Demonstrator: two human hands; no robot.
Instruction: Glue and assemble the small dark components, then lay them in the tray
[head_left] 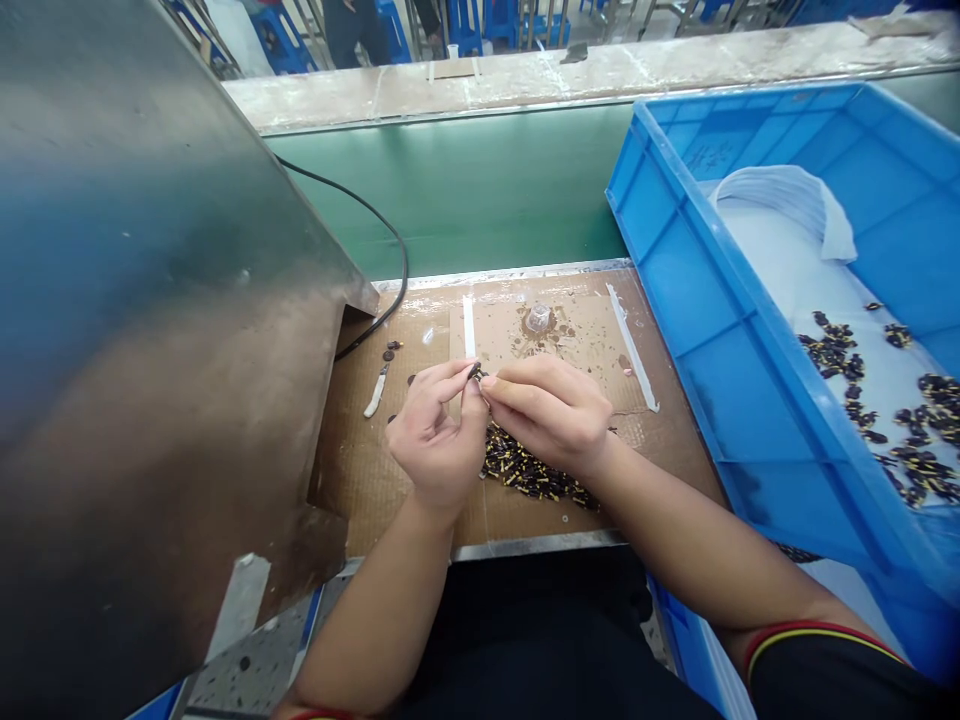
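My left hand (439, 420) pinches a small round dark part (475, 371) between thumb and forefinger, above the cardboard-covered bench. Close against it, my right hand (551, 405) is closed, its fingertips at the same part; whether they hold a second piece is too small to tell. Below my right hand lies a heap of small black-and-yellow parts (536, 470), partly covered by it. To the left, a small knife with a white-wrapped handle (376, 393) rests beside a few loose dark parts (388, 355).
A large metal housing (172, 300) fills the left side, with a black cable (375, 210) looping from it. At right a blue crate (697, 290) contains white cloth and more dark parts. A small clear cup (538, 317) stands on the cardboard. Behind runs a green belt (480, 190).
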